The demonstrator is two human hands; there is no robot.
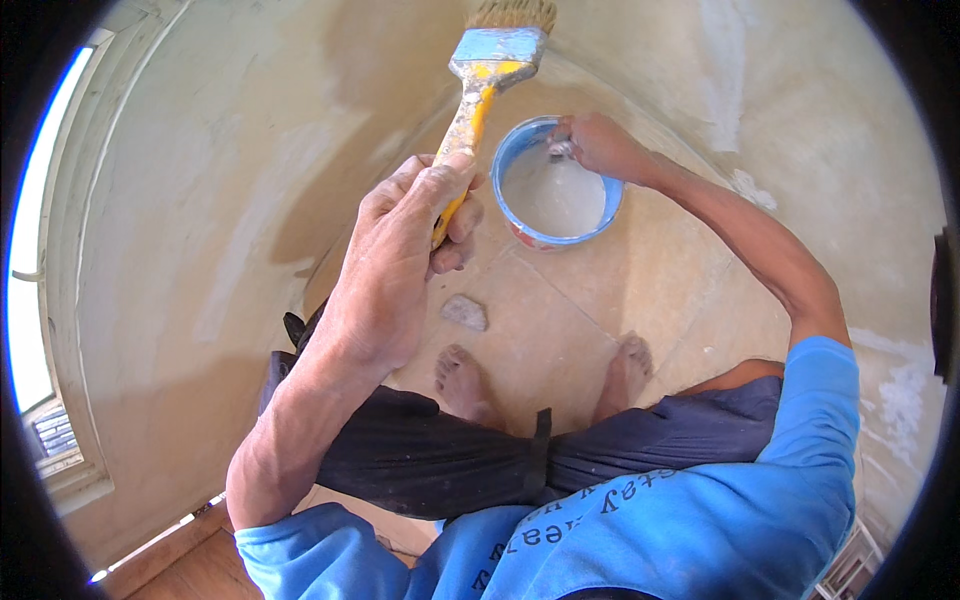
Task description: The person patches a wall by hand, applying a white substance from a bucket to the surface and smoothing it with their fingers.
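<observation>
My left hand (415,215) is closed around the yellow, paint-spattered handle of a wide paintbrush (490,60). The brush is raised, its tan bristles pointing up and away and its ferrule smeared light blue. Over the far right rim of a blue-rimmed bucket (508,205), my right hand (603,150) is curled with its fingers pressed together. A small whitish lump shows at those fingertips; whether it is a held thing or coated fingers is unclear. Thick off-white liquid (555,195) fills part of the bucket, which stands on the floor.
A grey-white flat chunk (465,312) lies on the tiled floor (545,300) in front of my bare feet (465,380). Patchy plastered walls (240,180) meet in a corner beyond the bucket. A bright window (45,250) is at the far left, and wooden boards (190,560) lie at the lower left.
</observation>
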